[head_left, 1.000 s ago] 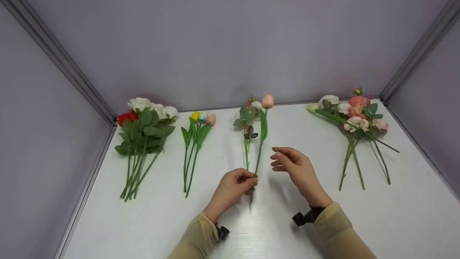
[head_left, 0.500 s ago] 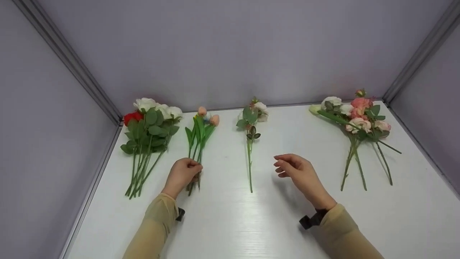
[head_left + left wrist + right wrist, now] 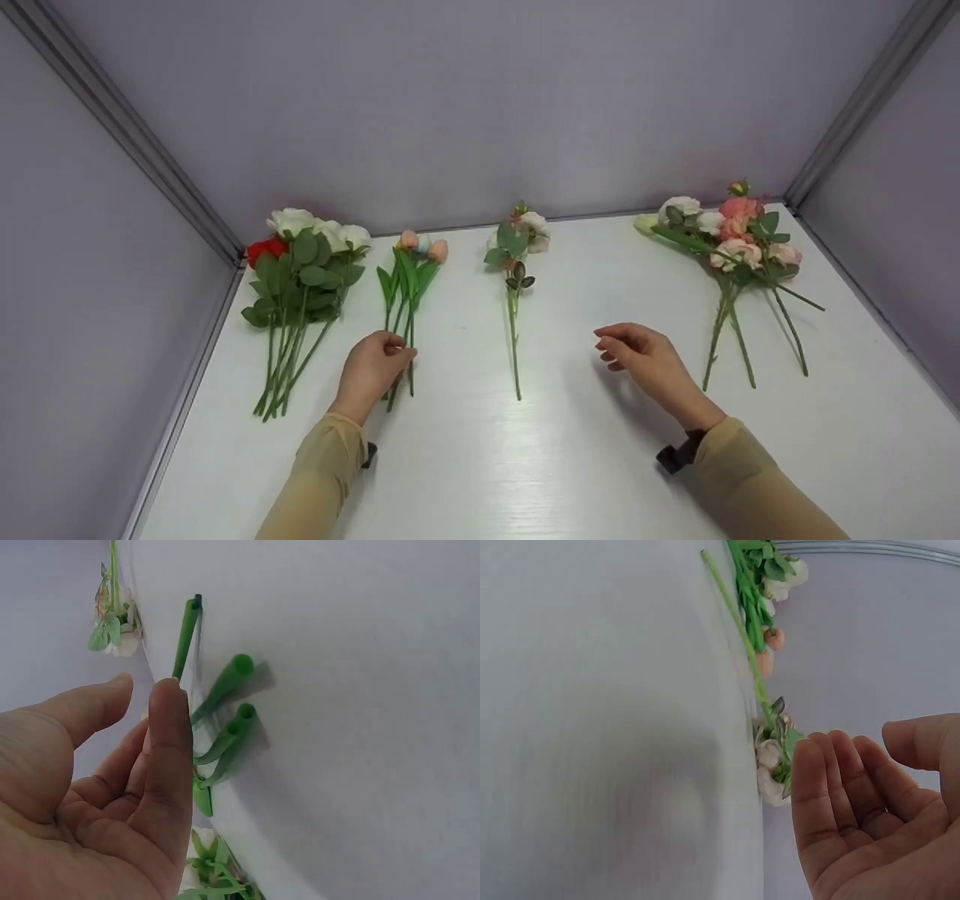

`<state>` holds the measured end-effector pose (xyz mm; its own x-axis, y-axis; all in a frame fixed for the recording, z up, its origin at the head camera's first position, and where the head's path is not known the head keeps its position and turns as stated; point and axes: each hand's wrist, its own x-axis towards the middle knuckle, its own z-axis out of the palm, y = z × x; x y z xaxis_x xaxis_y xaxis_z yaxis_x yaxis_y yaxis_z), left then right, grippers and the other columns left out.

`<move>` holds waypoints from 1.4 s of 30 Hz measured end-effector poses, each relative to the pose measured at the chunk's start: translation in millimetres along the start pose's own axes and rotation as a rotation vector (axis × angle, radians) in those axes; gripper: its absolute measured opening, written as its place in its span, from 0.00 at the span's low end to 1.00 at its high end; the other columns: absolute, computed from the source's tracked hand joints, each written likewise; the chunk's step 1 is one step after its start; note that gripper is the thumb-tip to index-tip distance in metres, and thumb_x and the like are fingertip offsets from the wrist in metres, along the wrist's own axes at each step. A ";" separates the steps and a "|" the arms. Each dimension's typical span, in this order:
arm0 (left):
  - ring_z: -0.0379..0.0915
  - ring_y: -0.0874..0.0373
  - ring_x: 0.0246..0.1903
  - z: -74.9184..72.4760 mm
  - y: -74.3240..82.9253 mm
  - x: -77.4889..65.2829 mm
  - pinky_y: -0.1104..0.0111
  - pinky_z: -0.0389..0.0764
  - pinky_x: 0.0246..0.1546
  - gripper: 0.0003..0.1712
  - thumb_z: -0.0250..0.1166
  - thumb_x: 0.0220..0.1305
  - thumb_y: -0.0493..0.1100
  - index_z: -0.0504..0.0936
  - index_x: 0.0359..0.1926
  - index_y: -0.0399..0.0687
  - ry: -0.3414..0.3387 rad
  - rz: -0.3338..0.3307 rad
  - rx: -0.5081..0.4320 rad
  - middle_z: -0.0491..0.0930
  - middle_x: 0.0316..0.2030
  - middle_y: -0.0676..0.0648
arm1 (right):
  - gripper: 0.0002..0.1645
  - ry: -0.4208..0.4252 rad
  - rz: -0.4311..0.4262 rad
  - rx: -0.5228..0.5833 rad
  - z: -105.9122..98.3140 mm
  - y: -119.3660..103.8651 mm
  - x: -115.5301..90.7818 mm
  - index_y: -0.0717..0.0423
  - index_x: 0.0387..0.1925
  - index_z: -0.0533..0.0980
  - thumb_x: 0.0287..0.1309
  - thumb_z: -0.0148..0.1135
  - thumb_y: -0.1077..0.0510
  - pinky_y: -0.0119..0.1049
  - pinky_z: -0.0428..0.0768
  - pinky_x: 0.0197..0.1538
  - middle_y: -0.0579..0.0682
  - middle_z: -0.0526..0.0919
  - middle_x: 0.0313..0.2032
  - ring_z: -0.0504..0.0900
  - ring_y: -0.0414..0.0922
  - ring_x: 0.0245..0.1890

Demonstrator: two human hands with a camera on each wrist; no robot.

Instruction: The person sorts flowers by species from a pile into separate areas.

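Note:
My left hand (image 3: 373,373) is over the lower stems of a small bunch of tulips (image 3: 407,274). Two peach heads and a pale blue-white one show; a yellow one is mostly covered. In the left wrist view, thumb and forefinger stand apart, with the green stem ends (image 3: 241,666) beyond the fingertips on the table. To the right, my right hand (image 3: 646,364) hovers over the white tabletop, fingers loosely bent, nothing between them. Nearest to it lies a white rose spray (image 3: 514,247) with green and dark leaves, also visible in the right wrist view.
At the far left lie several white roses and a red one (image 3: 266,251), stems toward me. A mixed pile of pink, coral and white flowers (image 3: 739,240) is at the back right. Grey panels (image 3: 480,105) wall the white table (image 3: 480,465) at the back and both sides.
My left hand has carried a peach tulip from beside the white rose spray leftward to the other tulips and let it go there. My right hand has shifted slightly right and down.

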<state>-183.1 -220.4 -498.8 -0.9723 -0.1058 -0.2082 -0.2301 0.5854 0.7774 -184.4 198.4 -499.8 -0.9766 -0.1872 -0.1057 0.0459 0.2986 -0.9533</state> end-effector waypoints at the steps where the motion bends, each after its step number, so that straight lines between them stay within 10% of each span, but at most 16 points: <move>1: 0.80 0.53 0.39 1.9 3.2 -2.9 0.62 0.83 0.39 0.19 0.69 0.70 0.46 0.82 0.55 0.40 0.006 0.033 0.028 0.82 0.43 0.44 | 0.25 0.010 0.005 -0.032 -7.7 1.6 2.0 0.64 0.60 0.77 0.75 0.59 0.49 0.41 0.85 0.49 0.64 0.82 0.51 0.82 0.57 0.50; 7: 0.76 0.49 0.56 33.0 35.5 -27.7 0.56 0.80 0.54 0.23 0.66 0.72 0.49 0.80 0.63 0.45 -0.011 0.357 0.240 0.79 0.57 0.44 | 0.24 0.164 0.001 -0.355 -74.1 6.4 15.9 0.60 0.60 0.79 0.78 0.52 0.47 0.39 0.82 0.41 0.59 0.83 0.50 0.81 0.53 0.45; 14: 0.66 0.52 0.69 89.8 80.6 -62.1 0.57 0.71 0.67 0.33 0.59 0.76 0.58 0.69 0.74 0.51 -0.201 0.788 0.494 0.72 0.69 0.48 | 0.25 0.424 0.015 -0.629 -164.4 15.9 24.3 0.63 0.59 0.79 0.78 0.46 0.50 0.47 0.74 0.35 0.62 0.81 0.46 0.75 0.55 0.38; 21: 0.52 0.52 0.76 150.7 113.9 -85.5 0.60 0.49 0.77 0.38 0.51 0.77 0.65 0.59 0.80 0.55 -0.313 1.062 0.690 0.60 0.76 0.48 | 0.23 0.357 -0.006 -0.951 -223.9 31.9 20.7 0.76 0.57 0.75 0.70 0.50 0.61 0.70 0.74 0.41 0.78 0.77 0.48 0.76 0.75 0.44; 29: 0.51 0.54 0.76 188.5 119.4 -98.2 0.61 0.51 0.76 0.37 0.48 0.78 0.66 0.59 0.80 0.58 -0.426 1.132 0.740 0.59 0.77 0.50 | 0.21 0.204 0.094 -0.980 -240.0 38.7 12.7 0.76 0.55 0.75 0.69 0.50 0.63 0.69 0.76 0.44 0.76 0.79 0.49 0.79 0.74 0.45; 42: 0.63 0.62 0.71 172.5 104.7 -86.6 0.70 0.61 0.71 0.27 0.54 0.80 0.56 0.73 0.72 0.53 -0.428 0.949 0.365 0.71 0.70 0.51 | 0.22 0.277 0.019 -0.815 -215.7 22.6 7.3 0.69 0.54 0.80 0.77 0.52 0.54 0.62 0.76 0.41 0.71 0.82 0.47 0.80 0.64 0.41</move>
<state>-116.1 -11.2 -501.8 -0.6374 0.7582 0.1373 0.6969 0.4912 0.5226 -235.8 405.6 -461.1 -0.9981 0.0285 0.0543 0.0017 0.8979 -0.4403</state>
